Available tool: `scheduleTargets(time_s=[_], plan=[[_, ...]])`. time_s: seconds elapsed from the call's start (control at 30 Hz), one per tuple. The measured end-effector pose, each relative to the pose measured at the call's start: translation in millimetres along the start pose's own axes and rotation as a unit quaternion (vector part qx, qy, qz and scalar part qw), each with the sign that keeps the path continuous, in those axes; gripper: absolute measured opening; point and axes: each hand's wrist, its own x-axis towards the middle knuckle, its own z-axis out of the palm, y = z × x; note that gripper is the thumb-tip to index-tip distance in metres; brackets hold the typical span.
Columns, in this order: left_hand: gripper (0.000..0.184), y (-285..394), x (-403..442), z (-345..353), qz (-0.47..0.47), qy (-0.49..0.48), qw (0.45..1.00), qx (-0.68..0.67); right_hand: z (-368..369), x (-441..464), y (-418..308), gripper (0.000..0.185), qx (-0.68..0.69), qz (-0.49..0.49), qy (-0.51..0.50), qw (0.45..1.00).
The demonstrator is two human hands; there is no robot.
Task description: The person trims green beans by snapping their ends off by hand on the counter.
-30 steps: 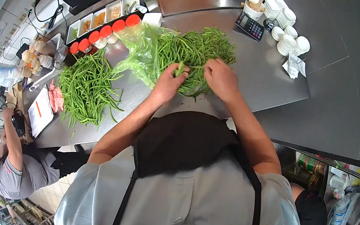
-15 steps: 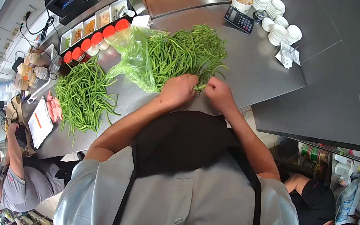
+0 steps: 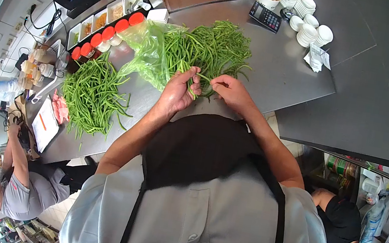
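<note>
Long green beans lie in a large heap [image 3: 213, 46] on the steel counter [image 3: 285, 80], beside a crumpled, translucent green plastic bag [image 3: 148, 56]. At the heap's near edge my left hand [image 3: 181, 88] is closed round a few green beans. My right hand [image 3: 233, 93], just to its right, pinches the end of a bean that stretches between the two hands. A second heap of green beans [image 3: 92, 95] lies on the counter at the left.
Red-lidded jars [image 3: 107, 33] and a tray of toppings [image 3: 100, 20] line the back left. A calculator [image 3: 265, 17], white cups [image 3: 307, 35] and papers [image 3: 317, 58] stand back right. A clipboard [image 3: 45, 124] lies left. One person [image 3: 31, 191] is at left, another [image 3: 341, 220] at right.
Both hands have moved up and slightly left in the view. My left hand has turned so its palm and the held beans show. The view has shifted a little.
</note>
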Motion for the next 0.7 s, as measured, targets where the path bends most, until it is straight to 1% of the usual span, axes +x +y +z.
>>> scheduleTargets(time_s=[0.07,0.27,0.3,0.33,0.37,0.4,0.47,0.5,0.57,0.67,0.7], plan=[[0.016,-2,-1,2,0.001,-0.001,1.0,0.003,0,4,3,0.026,0.015,-0.003,-0.004,1.0],[0.016,-4,-3,9,-0.013,-0.008,1.0,0.011,2,5,5,0.018,0.017,-0.032,0.028,0.999],[0.016,-4,-3,9,-0.017,-0.012,1.0,0.014,0,6,6,0.017,-0.062,-0.103,0.031,0.992],[0.016,-4,-3,9,-0.024,-0.008,0.999,0.029,-3,6,6,0.015,-0.141,-0.174,0.034,0.974],[0.016,-6,-2,8,-0.032,-0.003,0.999,0.044,-5,7,7,0.014,-0.218,-0.242,0.035,0.945],[0.016,-7,-2,7,-0.039,0.002,0.998,0.058,-4,4,2,0.013,-0.276,-0.228,0.0,0.934],[0.017,-10,-2,7,-0.023,-0.004,0.997,0.077,-3,-3,-8,0.013,-0.387,-0.197,-0.07,0.898],[0.017,-10,-1,7,-0.014,-0.008,0.996,0.087,-5,-1,-10,0.013,-0.415,-0.169,-0.054,0.892],[0.019,-6,0,2,-0.02,-0.02,0.998,0.055,-15,10,-16,0.014,-0.47,-0.115,-0.023,0.875],[0.021,-1,0,-12,-0.024,-0.042,0.998,0.031,-37,37,-7,0.014,-0.426,-0.136,0.144,0.883],[0.021,1,-2,-8,-0.025,-0.053,0.998,0.027,-42,43,-6,0.014,-0.429,-0.141,0.166,0.877]])
